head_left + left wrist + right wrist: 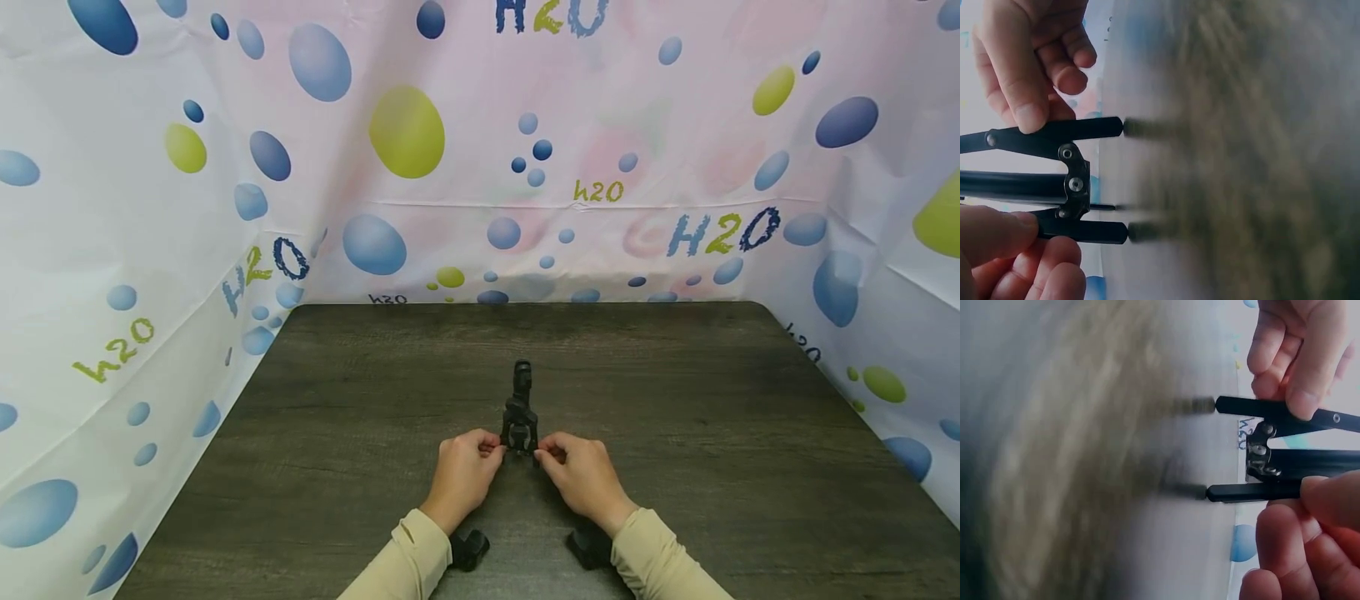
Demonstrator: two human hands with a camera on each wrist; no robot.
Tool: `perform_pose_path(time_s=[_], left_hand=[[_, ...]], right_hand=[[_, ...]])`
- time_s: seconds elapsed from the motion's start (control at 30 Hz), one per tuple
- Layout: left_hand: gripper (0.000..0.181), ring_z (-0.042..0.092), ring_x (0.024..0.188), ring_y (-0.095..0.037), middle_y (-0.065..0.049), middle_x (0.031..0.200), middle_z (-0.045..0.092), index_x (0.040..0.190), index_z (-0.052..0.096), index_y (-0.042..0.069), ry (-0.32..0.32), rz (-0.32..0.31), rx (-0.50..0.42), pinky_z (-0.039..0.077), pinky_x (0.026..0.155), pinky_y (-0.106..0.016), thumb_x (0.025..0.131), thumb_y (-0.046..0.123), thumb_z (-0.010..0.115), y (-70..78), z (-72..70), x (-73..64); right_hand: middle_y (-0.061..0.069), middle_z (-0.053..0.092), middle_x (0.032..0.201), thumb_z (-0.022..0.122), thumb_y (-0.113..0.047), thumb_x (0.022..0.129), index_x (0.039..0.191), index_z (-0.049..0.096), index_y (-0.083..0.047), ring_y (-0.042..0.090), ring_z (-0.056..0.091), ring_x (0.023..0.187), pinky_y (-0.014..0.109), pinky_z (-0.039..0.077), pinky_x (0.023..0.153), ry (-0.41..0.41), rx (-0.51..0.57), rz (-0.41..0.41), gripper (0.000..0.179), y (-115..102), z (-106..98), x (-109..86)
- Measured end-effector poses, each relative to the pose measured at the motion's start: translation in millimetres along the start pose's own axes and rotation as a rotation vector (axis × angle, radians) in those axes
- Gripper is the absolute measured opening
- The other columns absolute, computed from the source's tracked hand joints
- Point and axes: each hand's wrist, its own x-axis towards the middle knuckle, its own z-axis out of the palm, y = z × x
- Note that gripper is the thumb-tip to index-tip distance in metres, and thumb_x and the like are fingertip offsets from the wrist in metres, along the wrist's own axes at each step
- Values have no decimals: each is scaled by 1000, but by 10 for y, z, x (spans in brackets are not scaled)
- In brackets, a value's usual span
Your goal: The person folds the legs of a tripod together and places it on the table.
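A small black tripod (519, 412) stands upright on the dark table between both hands, its feet on the tabletop. My left hand (465, 475) pinches its left leg between thumb and fingers. On the other side, my right hand (587, 475) pinches the right leg the same way. The left wrist view shows the legs (1094, 232) joined to the centre column by a riveted metal bracket (1076, 184). Part of a third leg shows behind the bracket there. In the right wrist view the two gripped legs (1247, 492) stand a little apart.
The dark wood-grain table (360, 375) reaches back to a white curtain (480, 183) printed with bubbles and H2O lettering, which also hangs at both sides. Black wrist cameras (470, 550) sit beneath the forearms, near the beige sleeves (420, 546).
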Motion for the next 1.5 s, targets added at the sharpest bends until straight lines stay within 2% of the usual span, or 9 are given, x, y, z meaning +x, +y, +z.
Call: perform_pose_path(time_s=[0.3, 0.53, 0.73, 0.9, 1.13, 1.23, 1.33, 1.4, 1.5], left_hand=[[5, 70, 71, -14, -7, 80, 73, 88, 75, -1, 25, 8, 13, 56, 62, -25, 85, 3, 78, -44, 15, 73], [6, 71, 74, -16, -8, 84, 74, 92, 76, -1, 27, -10, -12, 57, 64, -27, 86, -1, 75, -53, 20, 101], [14, 73, 80, -19, -12, 92, 75, 100, 76, -2, -13, -30, -48, 58, 68, -28, 87, 0, 75, -78, 5, 111], [24, 73, 89, -24, -16, 102, 74, 110, 72, -5, -80, -46, -103, 59, 73, -31, 87, 3, 75, -91, -26, 99], [51, 67, 105, -30, -18, 120, 67, 127, 64, -4, -182, -93, -174, 56, 85, -35, 88, 25, 79, -93, -72, 58], [57, 66, 107, -30, -18, 122, 65, 129, 63, -4, -188, -106, -174, 56, 87, -36, 87, 31, 81, -81, -63, 52], [57, 66, 107, -30, -18, 120, 66, 127, 63, -4, -171, -117, -165, 55, 87, -37, 86, 30, 82, -63, -45, 57], [56, 66, 106, -30, -18, 119, 66, 126, 64, -4, -155, -133, -165, 55, 87, -38, 85, 28, 83, -51, -34, 63], [54, 66, 106, -30, -17, 118, 66, 125, 64, -4, -141, -147, -165, 55, 87, -39, 84, 27, 84, -36, -19, 66]], right_hand=[[-8, 69, 76, 76, -15, 91, 88, 75, -6, 4, 62, 64, 25, 51, 59, -28, 23, 16, 9, -47, 36, -23], [-7, 69, 77, 75, -14, 91, 90, 75, -6, 4, 62, 65, 24, 51, 59, -47, 47, 25, 8, -86, 83, -27], [-7, 69, 77, 76, -14, 91, 88, 74, -8, 3, 63, 66, 24, 52, 60, -25, 64, 2, 7, -110, 130, -28], [-8, 69, 77, 75, -14, 91, 88, 74, -9, 4, 63, 66, 24, 51, 59, -34, 58, 2, 5, -132, 146, -17], [-5, 71, 82, 74, -10, 91, 93, 75, -9, 7, 66, 70, 24, 53, 62, -67, 79, 20, 3, -112, 101, -12], [-5, 70, 81, 75, -9, 90, 92, 74, -9, 9, 66, 71, 26, 54, 63, -38, 76, 44, 2, -82, 58, 0], [-3, 70, 83, 75, -8, 89, 95, 72, -7, 11, 66, 71, 29, 54, 63, 20, 63, 74, 6, -48, 20, 26], [2, 71, 89, 75, -7, 89, 101, 71, -5, 11, 67, 72, 30, 54, 63, 44, 58, 94, 12, -30, 5, 45], [7, 72, 99, 74, -8, 91, 114, 71, -3, 12, 67, 73, 32, 53, 62, 27, 62, 110, 24, -12, 0, 61]])
